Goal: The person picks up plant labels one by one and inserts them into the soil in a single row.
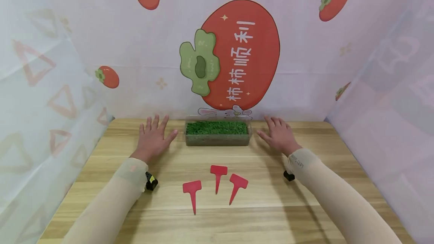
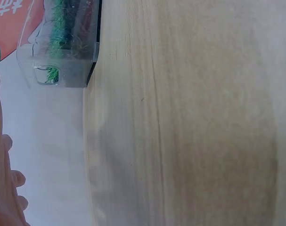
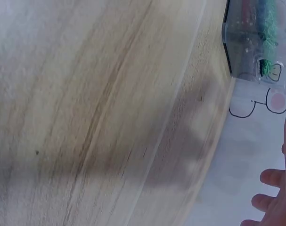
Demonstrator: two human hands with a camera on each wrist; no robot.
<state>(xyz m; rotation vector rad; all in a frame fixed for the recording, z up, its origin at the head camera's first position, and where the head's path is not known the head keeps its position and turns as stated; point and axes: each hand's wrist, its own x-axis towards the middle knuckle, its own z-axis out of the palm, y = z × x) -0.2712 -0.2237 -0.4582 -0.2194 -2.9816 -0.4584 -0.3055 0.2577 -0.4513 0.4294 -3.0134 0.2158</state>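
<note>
A clear plastic box (image 1: 217, 140) filled with green artificial grass (image 1: 217, 127) stands at the back of the wooden table. My left hand (image 1: 154, 138) is just left of the box, fingers spread and holding nothing. On the box's other side, my right hand (image 1: 278, 135) is spread as well, apart from the box. Three red T-shaped plant labels lie in front of the box: one on the left (image 1: 192, 187), one in the middle (image 1: 218, 170) and one on the right (image 1: 239, 181). In the left wrist view, a corner of the box (image 2: 72, 61) shows near the hand's edge.
The light wooden tabletop (image 1: 217, 229) extends toward the viewer. Behind it hangs a pale cloth backdrop (image 1: 298, 67) with printed persimmons, and cloth walls flank both sides. A small black device (image 1: 151, 182) sits under the left wrist, another (image 1: 289, 176) under the right.
</note>
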